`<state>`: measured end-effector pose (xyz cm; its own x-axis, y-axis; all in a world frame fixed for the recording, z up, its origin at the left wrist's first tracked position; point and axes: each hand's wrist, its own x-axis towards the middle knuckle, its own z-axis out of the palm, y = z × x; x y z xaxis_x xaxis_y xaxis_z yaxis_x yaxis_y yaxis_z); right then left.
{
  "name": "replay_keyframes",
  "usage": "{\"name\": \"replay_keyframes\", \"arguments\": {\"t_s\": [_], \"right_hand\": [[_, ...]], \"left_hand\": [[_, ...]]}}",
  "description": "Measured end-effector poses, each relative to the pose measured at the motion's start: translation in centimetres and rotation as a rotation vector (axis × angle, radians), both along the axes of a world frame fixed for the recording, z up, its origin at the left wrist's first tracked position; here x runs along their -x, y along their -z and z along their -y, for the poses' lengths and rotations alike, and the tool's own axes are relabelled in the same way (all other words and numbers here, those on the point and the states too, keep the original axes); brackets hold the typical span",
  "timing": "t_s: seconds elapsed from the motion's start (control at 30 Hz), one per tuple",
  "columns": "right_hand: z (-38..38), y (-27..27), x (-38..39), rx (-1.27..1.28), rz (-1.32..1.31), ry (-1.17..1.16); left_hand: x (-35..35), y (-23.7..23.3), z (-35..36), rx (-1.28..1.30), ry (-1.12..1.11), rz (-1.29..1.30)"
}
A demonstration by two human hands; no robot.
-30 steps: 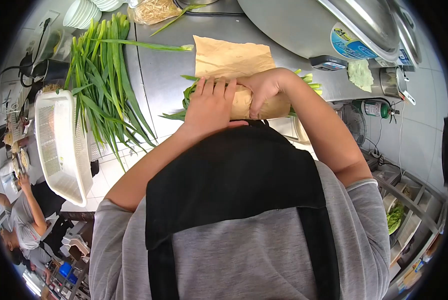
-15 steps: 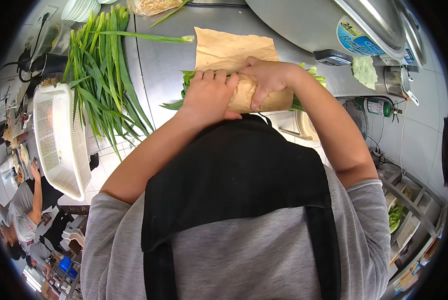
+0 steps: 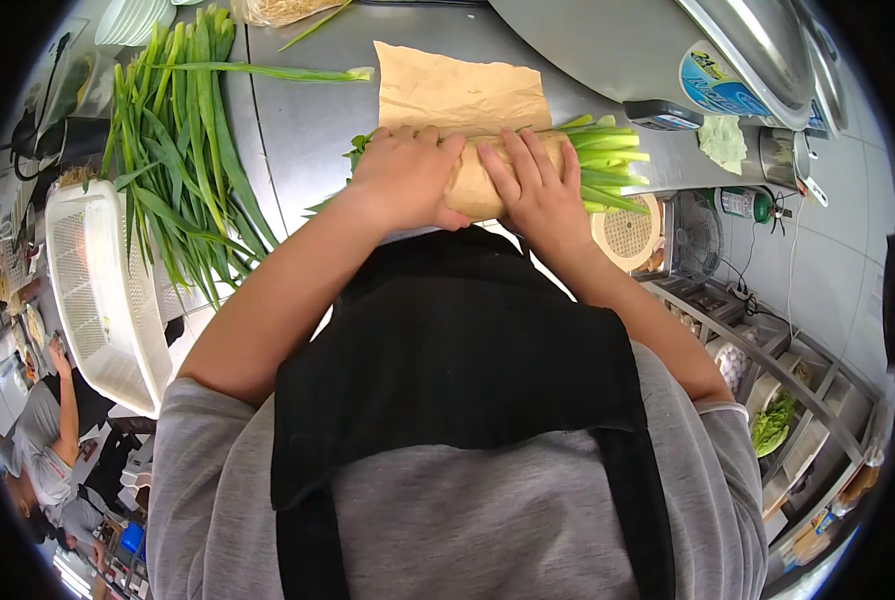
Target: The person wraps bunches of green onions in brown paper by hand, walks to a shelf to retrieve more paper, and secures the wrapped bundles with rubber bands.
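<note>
A brown paper sheet (image 3: 463, 90) lies partly flat on the steel counter, its near part rolled round a bunch of green stalks (image 3: 608, 160). Pale cut ends stick out at the right of the roll, and leaves show at its left. My left hand (image 3: 413, 175) is wrapped over the roll's left part, thumb on its near side. On the right part rests my right hand (image 3: 538, 185), fingers spread over the paper, its thumb hidden. Loose long green stalks (image 3: 193, 140) lie at the left and hang over the counter's edge.
A white perforated basket (image 3: 103, 290) stands at the left. At the back right are a large metal lid (image 3: 608, 50), a dark device (image 3: 663, 114) and a pale leaf (image 3: 723, 143). Shelves with vegetables (image 3: 773, 425) are at the right. Another person (image 3: 48, 430) is at the lower left.
My right hand has swung from the roll's right end to its near side, fingers now pointing away from me. More stalk ends show at the right. My left hand still covers the left part.
</note>
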<state>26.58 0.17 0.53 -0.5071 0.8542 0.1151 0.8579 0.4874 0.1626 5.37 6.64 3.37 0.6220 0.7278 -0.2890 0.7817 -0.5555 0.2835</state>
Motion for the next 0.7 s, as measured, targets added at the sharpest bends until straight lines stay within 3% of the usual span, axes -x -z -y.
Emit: {"name": "replay_keyframes", "arguments": {"t_s": [0.27, 0.4, 0.47, 0.6, 0.7], "right_hand": [[-3.4, -1.3, 0.2, 0.136, -0.046, -0.007], [-4.5, -2.0, 0.2, 0.303, -0.051, 0.022], [-4.6, -2.2, 0.4, 0.323, -0.044, 0.031], [-3.6, -2.9, 0.8, 0.388, -0.059, 0.05], [-2.4, -3.4, 1.9, 0.487, -0.066, 0.058]], "left_hand": [[0.3, 1.1, -4.3, 0.34, 0.033, 0.072], [0.8, 0.9, -4.3, 0.364, -0.017, 0.132], [1.7, 1.4, -3.6, 0.128, -0.125, 0.464], [2.9, 0.1, 0.2, -0.031, -0.007, 0.501], [3.5, -0.4, 3.7, -0.172, 0.109, 0.294]]}}
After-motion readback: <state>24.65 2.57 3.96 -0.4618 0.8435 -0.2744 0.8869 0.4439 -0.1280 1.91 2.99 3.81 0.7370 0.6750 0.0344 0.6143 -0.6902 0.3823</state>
